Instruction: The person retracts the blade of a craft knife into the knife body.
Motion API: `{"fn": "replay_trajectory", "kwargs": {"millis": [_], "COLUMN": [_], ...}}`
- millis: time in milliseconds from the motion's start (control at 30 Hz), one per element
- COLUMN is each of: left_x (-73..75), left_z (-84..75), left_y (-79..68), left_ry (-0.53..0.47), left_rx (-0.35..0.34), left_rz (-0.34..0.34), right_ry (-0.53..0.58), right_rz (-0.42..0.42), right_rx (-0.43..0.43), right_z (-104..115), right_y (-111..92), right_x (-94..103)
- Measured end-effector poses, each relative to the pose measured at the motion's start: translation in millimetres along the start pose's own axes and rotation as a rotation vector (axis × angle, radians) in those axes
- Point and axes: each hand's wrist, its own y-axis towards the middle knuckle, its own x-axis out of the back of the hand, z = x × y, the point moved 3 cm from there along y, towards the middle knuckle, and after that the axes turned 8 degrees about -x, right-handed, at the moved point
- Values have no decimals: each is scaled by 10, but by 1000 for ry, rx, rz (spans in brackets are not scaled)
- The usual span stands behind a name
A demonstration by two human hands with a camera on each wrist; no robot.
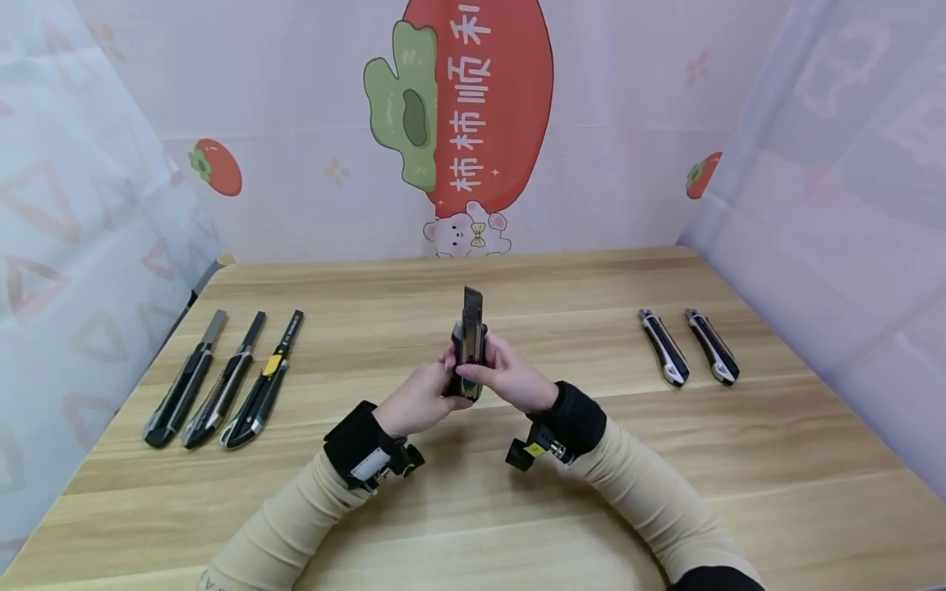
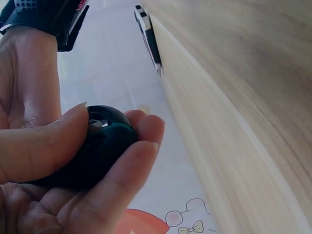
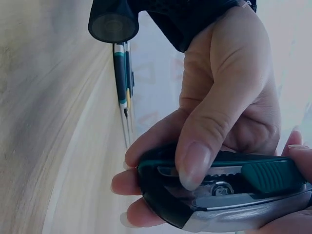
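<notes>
Pale pink sheeting printed with a big red persimmon (image 1: 488, 98) and a small white cartoon animal (image 1: 466, 234) hangs behind a light wooden bench (image 1: 473, 509); translucent patterned plastic closes in both sides.

Over the middle of the bench, raised off the surface, a person holds a black and silver utility knife with a green slider (image 1: 469, 349) upright between both hands, its segmented steel blade (image 1: 473, 302) extended and pointing up and away from the person. The left hand (image 1: 421, 398) grips the lower handle: in the left wrist view its thumb and curled fingers (image 2: 141, 146) wrap the rounded black butt end of the knife (image 2: 100, 146). The right hand (image 1: 510, 377) grasps the body from the other side; in the right wrist view its thumb presses on the silver rail beside the green slider (image 3: 268, 175), with the fingers (image 3: 146, 146) curled beneath the knife. Both forearms wear beige sleeves and black wrist straps carrying small cameras.

On the bench to the person's left lie three black utility knives (image 1: 222, 382) side by side with blades extended, the nearest the centre bearing a yellow slider. To the right, well apart from the hands, lie two black and silver utility knives (image 1: 687, 346), parallel and with blades retracted.
</notes>
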Motion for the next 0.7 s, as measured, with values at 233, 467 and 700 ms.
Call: {"fn": "replay_trajectory", "kwargs": {"millis": [233, 467, 700], "left_x": [28, 72, 66], "left_z": [2, 7, 8], "left_y": [10, -1, 5], "left_ry": [-93, -220, -99], "left_rx": [24, 46, 46], "left_rz": [16, -3, -10], "right_ry": [86, 140, 223], "right_rz": [-35, 66, 79], "right_rx": [-95, -268, -217], "right_z": [-32, -113, -106], "right_y": [32, 72, 55], "right_x": [40, 27, 5]}}
